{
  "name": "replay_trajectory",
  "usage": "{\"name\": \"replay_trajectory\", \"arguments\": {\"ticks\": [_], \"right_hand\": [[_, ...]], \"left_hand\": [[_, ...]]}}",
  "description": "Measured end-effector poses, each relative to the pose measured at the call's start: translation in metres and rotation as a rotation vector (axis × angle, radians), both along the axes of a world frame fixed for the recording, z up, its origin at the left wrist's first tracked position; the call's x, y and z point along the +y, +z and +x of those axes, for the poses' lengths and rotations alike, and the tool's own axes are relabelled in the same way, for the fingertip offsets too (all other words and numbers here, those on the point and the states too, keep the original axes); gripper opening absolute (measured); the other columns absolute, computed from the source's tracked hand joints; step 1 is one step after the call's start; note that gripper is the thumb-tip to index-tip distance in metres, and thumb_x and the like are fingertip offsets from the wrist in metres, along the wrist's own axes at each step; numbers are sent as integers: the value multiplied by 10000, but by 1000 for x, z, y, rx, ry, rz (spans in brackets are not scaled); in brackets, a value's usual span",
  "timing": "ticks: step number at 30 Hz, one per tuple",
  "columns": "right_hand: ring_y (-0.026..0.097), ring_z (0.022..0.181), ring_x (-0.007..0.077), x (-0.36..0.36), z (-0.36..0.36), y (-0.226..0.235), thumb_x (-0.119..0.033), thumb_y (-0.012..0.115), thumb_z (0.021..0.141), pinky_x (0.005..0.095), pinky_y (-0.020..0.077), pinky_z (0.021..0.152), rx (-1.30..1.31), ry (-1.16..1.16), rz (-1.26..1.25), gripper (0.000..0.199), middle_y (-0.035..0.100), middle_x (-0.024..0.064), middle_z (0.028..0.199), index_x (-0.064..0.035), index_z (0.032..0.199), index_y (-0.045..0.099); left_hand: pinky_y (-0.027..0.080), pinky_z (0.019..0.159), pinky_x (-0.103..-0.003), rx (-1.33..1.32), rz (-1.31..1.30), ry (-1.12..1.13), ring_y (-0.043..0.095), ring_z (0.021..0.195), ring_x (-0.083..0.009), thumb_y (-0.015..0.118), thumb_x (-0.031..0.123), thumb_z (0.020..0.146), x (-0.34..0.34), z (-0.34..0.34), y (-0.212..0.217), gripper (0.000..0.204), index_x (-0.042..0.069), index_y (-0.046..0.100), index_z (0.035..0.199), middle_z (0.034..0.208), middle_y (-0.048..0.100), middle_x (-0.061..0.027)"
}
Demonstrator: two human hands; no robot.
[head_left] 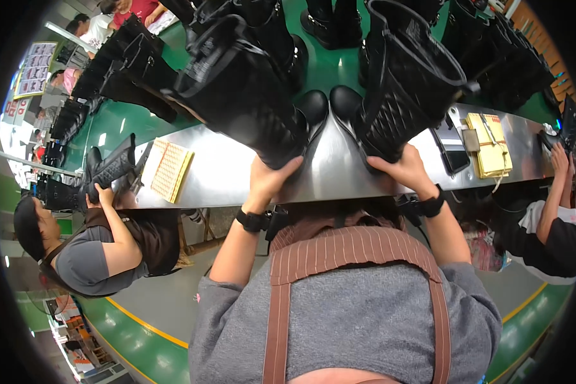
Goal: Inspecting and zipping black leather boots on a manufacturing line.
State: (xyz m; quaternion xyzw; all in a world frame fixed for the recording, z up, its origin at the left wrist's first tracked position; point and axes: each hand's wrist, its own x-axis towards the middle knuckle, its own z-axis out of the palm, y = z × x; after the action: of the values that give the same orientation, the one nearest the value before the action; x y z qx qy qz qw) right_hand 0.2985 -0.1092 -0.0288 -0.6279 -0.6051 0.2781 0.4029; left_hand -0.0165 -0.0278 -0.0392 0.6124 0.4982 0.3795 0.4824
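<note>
Two tall black boots with quilted shafts stand side by side on the metal bench top (329, 173) in front of me. Their toes point away and lean inward, nearly meeting. My left hand (270, 182) is closed around the heel of the left boot (237, 96), its thumb lying along the back. In the same way my right hand (404, 171) grips the heel of the right boot (403, 70), thumb pressed on it. The other fingers of both hands are mostly hidden. Both shafts flare toward me with open tops.
On the bench lie a stack of patterned sheets (168, 170) at left, a dark phone (453, 153) and yellow card bundles (493, 150) at right. More black boots (329, 22) crowd the green surface beyond. Co-workers handle boots to the left (109, 249) and right (550, 217).
</note>
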Motion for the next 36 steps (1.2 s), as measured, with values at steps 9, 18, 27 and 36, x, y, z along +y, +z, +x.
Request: {"name": "replay_trajectory", "arguments": {"ticks": [9,18,27,36], "right_hand": [[648,1085,191,-5,-57,15,-247,637,948,356,526,955,1315,107,-143,400,667,89,1208,-18,1274,607],[647,1069,162,9,-64,15,-116,632,934,320,505,973,1177,147,106,314,683,58,1157,-18,1233,642],[596,1167,227,5,-35,2,-147,628,964,356,477,1034,378,278,15,329,645,103,1252,15,1249,612],[531,1270,262,9,-11,-1,-207,547,1010,420,433,1094,1230,543,-122,404,566,145,1360,6,1353,523]], "left_hand": [[477,1034,-363,-822,-365,-166,611,1164,-200,640,158,984,-34,32,32,331,40,598,1290,1245,645,-68],[481,1021,-340,-840,-50,-125,606,1127,-162,661,85,959,-34,49,37,332,41,601,1283,1222,640,-61],[432,1058,-378,-762,24,-370,467,1320,-216,561,100,976,12,23,38,734,160,183,1602,1509,432,-145],[402,1119,-390,-992,-489,-492,518,1304,-219,542,489,1004,3,47,-22,642,66,419,1470,1439,528,-84]]}}
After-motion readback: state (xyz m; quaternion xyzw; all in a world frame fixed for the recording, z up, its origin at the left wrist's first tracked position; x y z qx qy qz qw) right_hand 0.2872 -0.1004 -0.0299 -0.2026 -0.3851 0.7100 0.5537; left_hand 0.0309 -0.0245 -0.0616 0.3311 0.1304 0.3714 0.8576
